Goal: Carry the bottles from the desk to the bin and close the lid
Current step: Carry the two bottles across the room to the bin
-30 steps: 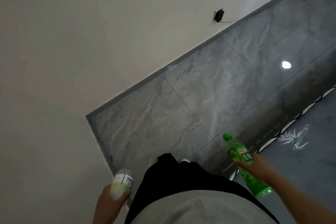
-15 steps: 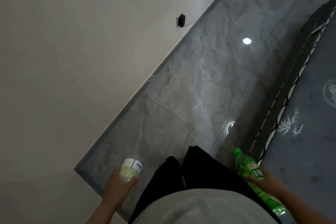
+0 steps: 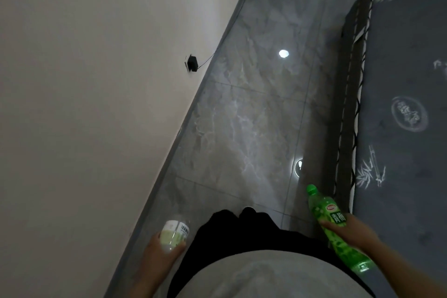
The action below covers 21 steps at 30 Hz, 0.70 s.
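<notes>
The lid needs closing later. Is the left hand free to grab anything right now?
Probably not: the left hand already grips the pale bottle, and the right hand holds the green bottle.

Single head-worn wide-angle view, looking forward and steeply down along wearer's own body. Grey shirt front (image 3: pixel 254 276) and black trousers (image 3: pixel 242 230) fill 6 o'clock edge, nearest lens. Glossy grey marble-pattern tiled floor (image 3: pixel 246 116) runs from centre toward 12 o'clock. Plain off-white wall (image 3: pixel 92 80) covers 9 o'clock half, tilted by head roll. Dark grey bamboo-print mattress (image 3: pixel 406 128) lies at 3 o'clock. No second view; nothing shared.
</notes>
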### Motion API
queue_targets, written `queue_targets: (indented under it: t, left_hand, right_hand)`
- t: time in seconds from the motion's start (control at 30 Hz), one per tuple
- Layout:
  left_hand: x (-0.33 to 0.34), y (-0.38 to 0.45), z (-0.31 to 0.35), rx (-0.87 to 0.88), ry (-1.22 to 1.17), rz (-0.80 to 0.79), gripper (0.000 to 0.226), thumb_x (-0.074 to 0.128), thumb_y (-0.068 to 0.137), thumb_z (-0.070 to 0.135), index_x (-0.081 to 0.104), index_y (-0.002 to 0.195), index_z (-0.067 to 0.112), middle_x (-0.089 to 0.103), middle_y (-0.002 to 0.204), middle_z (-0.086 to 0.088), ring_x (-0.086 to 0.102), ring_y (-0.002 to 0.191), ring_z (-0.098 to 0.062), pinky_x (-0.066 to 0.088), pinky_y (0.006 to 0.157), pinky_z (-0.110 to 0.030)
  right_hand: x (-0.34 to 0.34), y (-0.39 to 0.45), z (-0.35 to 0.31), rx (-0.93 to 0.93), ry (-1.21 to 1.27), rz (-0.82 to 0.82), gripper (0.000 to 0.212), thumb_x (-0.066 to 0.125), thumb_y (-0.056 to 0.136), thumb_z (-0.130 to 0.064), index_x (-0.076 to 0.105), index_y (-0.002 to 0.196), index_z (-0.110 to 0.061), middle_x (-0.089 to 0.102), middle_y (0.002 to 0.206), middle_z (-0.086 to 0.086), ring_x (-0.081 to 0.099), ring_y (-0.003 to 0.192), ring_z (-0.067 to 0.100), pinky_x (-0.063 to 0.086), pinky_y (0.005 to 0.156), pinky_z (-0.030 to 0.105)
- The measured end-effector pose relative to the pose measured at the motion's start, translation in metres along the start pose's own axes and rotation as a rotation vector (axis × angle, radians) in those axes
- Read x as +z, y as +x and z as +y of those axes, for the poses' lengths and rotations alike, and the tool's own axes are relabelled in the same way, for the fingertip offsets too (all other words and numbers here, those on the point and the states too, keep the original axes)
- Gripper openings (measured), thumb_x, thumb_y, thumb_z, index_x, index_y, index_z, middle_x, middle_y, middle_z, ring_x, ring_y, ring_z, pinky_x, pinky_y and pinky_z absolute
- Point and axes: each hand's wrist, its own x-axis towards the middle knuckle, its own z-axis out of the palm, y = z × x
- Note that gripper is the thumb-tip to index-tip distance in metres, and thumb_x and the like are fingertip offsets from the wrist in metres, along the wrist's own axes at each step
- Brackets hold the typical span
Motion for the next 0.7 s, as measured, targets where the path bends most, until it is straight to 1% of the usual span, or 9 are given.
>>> queue_targets:
  t: [0.07, 0.13, 0.2, 0.33, 0.4, 0.47, 0.53, 0.6, 0.7]
  left_hand:
    - [-0.006, 0.012, 0.012, -0.022, -0.001, -0.018, 0.051, 0.082, 0.065, 0.026, 0.061, 0.106, 0.002, 0.066, 0.088, -0.013, 0.063, 0.077, -0.028, 0.048, 0.065, -0.033]
    - [-0.013, 0.024, 0.024, -0.043, -0.003, -0.003, 0.048, 0.083, 0.065, 0.023, 0.063, 0.105, 0.004, 0.062, 0.081, -0.008, 0.058, 0.069, -0.022, 0.042, 0.061, -0.028]
    - [-0.019, 0.041, 0.035, -0.043, -0.006, -0.027, 0.052, 0.084, 0.064, 0.022, 0.064, 0.110, 0.007, 0.063, 0.085, -0.011, 0.059, 0.075, -0.023, 0.042, 0.068, -0.027]
    - [-0.030, 0.087, 0.066, -0.013, 0.023, -0.102, 0.068, 0.085, 0.063, 0.024, 0.059, 0.124, 0.007, 0.067, 0.110, -0.021, 0.065, 0.098, -0.030, 0.048, 0.087, -0.034]
    - [-0.039, 0.110, 0.088, 0.018, 0.065, -0.110, 0.064, 0.084, 0.063, 0.029, 0.060, 0.119, 0.010, 0.068, 0.105, -0.018, 0.063, 0.093, -0.028, 0.046, 0.078, -0.031]
    - [-0.048, 0.130, 0.116, 0.043, 0.107, -0.098, 0.062, 0.084, 0.063, 0.032, 0.059, 0.114, 0.009, 0.066, 0.098, -0.014, 0.058, 0.084, -0.025, 0.040, 0.069, -0.029]
    - [-0.055, 0.152, 0.148, 0.098, 0.134, -0.087, 0.061, 0.084, 0.061, 0.035, 0.058, 0.111, 0.010, 0.063, 0.090, -0.009, 0.055, 0.077, -0.023, 0.038, 0.064, -0.029]
    - [-0.059, 0.176, 0.182, 0.170, 0.161, -0.091, 0.059, 0.083, 0.061, 0.037, 0.059, 0.108, 0.010, 0.063, 0.086, -0.006, 0.056, 0.074, -0.023, 0.040, 0.062, -0.028]
    - [-0.056, 0.205, 0.229, 0.236, 0.219, -0.134, 0.057, 0.081, 0.065, 0.036, 0.057, 0.109, 0.010, 0.067, 0.095, -0.012, 0.059, 0.076, -0.024, 0.041, 0.064, -0.028]
  right_hand:
    - [-0.011, 0.007, -0.020, 0.008, 0.003, 0.013, 0.074, 0.068, 0.074, -0.055, 0.052, 0.123, -0.003, 0.063, 0.119, 0.022, 0.062, 0.107, 0.034, 0.047, 0.089, 0.034]
    - [-0.018, 0.013, -0.038, 0.019, 0.010, 0.026, 0.076, 0.068, 0.073, -0.056, 0.050, 0.124, -0.003, 0.062, 0.120, 0.022, 0.060, 0.109, 0.034, 0.046, 0.087, 0.033]
    - [-0.023, 0.020, -0.052, 0.029, 0.031, 0.036, 0.075, 0.069, 0.072, -0.056, 0.051, 0.124, -0.005, 0.063, 0.119, 0.021, 0.061, 0.108, 0.034, 0.046, 0.085, 0.033]
    - [-0.029, 0.033, -0.071, 0.098, 0.068, 0.032, 0.079, 0.067, 0.073, -0.057, 0.046, 0.128, -0.004, 0.061, 0.123, 0.021, 0.060, 0.108, 0.034, 0.043, 0.080, 0.031]
    - [-0.029, 0.035, -0.077, 0.135, 0.098, 0.022, 0.078, 0.068, 0.074, -0.055, 0.046, 0.126, -0.003, 0.061, 0.122, 0.021, 0.060, 0.108, 0.034, 0.041, 0.078, 0.029]
    - [-0.029, 0.035, -0.082, 0.182, 0.123, 0.012, 0.077, 0.068, 0.073, -0.056, 0.048, 0.125, -0.002, 0.061, 0.121, 0.021, 0.060, 0.108, 0.034, 0.043, 0.081, 0.030]
    - [-0.029, 0.034, -0.086, 0.234, 0.146, 0.001, 0.077, 0.069, 0.072, -0.057, 0.049, 0.123, -0.002, 0.062, 0.120, 0.020, 0.060, 0.109, 0.033, 0.044, 0.084, 0.031]
    - [-0.030, 0.035, -0.091, 0.269, 0.176, -0.012, 0.077, 0.069, 0.071, -0.057, 0.050, 0.122, -0.003, 0.062, 0.119, 0.020, 0.061, 0.107, 0.032, 0.045, 0.085, 0.031]
    - [-0.036, 0.037, -0.094, 0.310, 0.212, -0.018, 0.076, 0.068, 0.071, -0.059, 0.052, 0.122, -0.004, 0.062, 0.119, 0.020, 0.060, 0.109, 0.032, 0.046, 0.088, 0.033]
